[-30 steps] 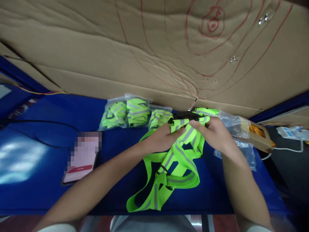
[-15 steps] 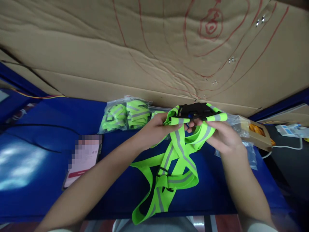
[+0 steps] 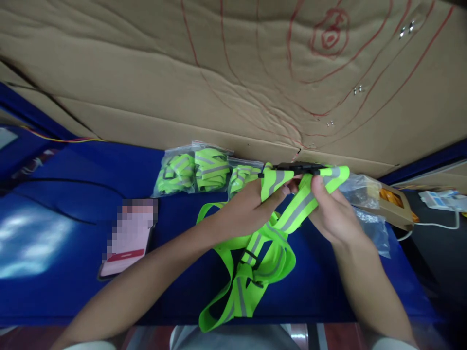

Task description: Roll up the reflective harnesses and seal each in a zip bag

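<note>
Quick note from beside the table: the person has both hands on a neon-green reflective strap (image 3: 297,214), its near end lifted over the blue table (image 3: 175,287) and its loose loops (image 3: 242,296) lying on the tabletop below, close to the front edge. Compared with half a second ago, the black buckle (image 3: 301,168) has tipped over and now shows nearly edge-on, where it faced up more openly. The run of strap below the right hand (image 3: 333,211) has changed too: it was a slack loop, now it's a straight band slanting down-left to the pile. Right thumb lies on top of the band, pinching it against fingers mostly hidden behind. Left hand (image 3: 251,206) has the folded strap pinched near the buckle's other side, thumb pointing inward; its far fingertips can't be made out. What that means for the work: my read is the buckle end is under control and this section is being straightened, while the rest is still tangled and untouched. Behind the hands, three clear bags of similar strap, the left bag (image 3: 176,172), middle bag (image 3: 211,170) and right bag (image 3: 241,179), sit against the cardboard panel (image 3: 127,87). Phone (image 3: 127,238) lies left of the left forearm. Empty-looking plastic (image 3: 375,233) lies right of the right hand.
</note>
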Demonstrator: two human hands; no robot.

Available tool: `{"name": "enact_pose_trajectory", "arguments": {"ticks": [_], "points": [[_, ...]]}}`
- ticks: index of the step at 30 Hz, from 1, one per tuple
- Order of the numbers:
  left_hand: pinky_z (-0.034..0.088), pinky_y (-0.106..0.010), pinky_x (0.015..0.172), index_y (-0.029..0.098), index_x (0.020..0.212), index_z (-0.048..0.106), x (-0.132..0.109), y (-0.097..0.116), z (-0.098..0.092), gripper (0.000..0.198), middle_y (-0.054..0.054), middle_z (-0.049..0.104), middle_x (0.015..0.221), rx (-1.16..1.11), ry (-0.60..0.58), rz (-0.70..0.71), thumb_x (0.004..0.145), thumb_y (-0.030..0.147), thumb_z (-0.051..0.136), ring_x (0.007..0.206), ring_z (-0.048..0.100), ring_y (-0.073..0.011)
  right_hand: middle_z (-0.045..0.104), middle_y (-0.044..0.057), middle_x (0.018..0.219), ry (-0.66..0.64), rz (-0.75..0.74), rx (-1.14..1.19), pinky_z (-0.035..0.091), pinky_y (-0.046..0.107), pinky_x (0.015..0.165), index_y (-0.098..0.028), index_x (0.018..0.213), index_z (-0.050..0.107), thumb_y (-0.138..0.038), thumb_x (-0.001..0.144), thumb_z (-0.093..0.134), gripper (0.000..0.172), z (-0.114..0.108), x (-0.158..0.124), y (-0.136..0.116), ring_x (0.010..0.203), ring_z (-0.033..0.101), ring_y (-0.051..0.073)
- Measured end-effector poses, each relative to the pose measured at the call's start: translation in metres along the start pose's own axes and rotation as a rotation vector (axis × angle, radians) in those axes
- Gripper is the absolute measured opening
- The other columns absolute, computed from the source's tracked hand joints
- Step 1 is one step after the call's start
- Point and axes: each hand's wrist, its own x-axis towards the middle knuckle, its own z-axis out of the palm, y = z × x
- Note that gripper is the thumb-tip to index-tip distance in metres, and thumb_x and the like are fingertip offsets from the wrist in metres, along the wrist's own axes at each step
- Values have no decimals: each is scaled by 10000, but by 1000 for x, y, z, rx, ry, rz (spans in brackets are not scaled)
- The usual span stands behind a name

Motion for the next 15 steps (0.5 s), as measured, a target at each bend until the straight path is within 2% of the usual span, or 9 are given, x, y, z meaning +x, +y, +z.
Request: {"name": "enact_pose_trajectory", "arguments": {"ticks": [2, 4, 8, 11, 13, 15], "points": [[388, -407, 1176, 223, 1310, 648, 0, -2, -3, 388, -73, 686, 1292, 109, 13, 54, 1042, 429, 458, 1243, 610, -247, 726, 52, 1036, 26, -31, -50, 574, 372, 927, -300, 1287, 624, -556, 1058, 384, 420, 0, -3, 2, 1040, 698, 229], [369, -405, 1194, 236, 1311, 653, -1, -2, -5, 381, -62, 670, 1337, 88, -7, 83, 1025, 434, 497, 1283, 586, -255, 729, 49, 1127, -18, -52, -67, 545, 379, 1006, -320, 1372, 579, -551, 1063, 373, 438, -1, -3, 2, 1153, 673, 226], [459, -399, 1104, 198, 1262, 673, 1, -7, -1, 367, -57, 700, 1279, -101, -84, 68, 979, 417, 587, 1210, 622, -259, 738, 66, 1146, -98, -122, -207, 482, 405, 1110, -295, 1381, 596, -552, 1072, 324, 485, 0, 0, 2, 1268, 623, 230], [439, -435, 1120, 233, 1230, 683, 4, -15, 5, 352, -37, 712, 1265, -174, 17, 5, 922, 403, 664, 1228, 604, -271, 738, 75, 1157, -90, -208, -423, 456, 458, 1136, -283, 1319, 645, -503, 1078, 352, 439, 0, 5, 7, 1281, 613, 250], [446, -450, 1111, 252, 1182, 693, 7, -22, 7, 339, -30, 723, 1241, -241, 114, -61, 879, 404, 708, 1219, 608, -276, 712, 84, 1239, -83, -245, -559, 444, 498, 1141, -280, 1305, 653, -496, 1050, 459, 386, -2, 8, 9, 1313, 584, 273], [493, -441, 1045, 226, 1096, 706, 9, -27, 7, 307, -41, 743, 1167, -314, 137, -151, 846, 402, 739, 1146, 644, -276, 638, 107, 1375, -10, -265, -615, 451, 515, 1131, -270, 1392, 584, -511, 974, 616, 483, -7, 10, 8, 1337, 562, 297]]}}
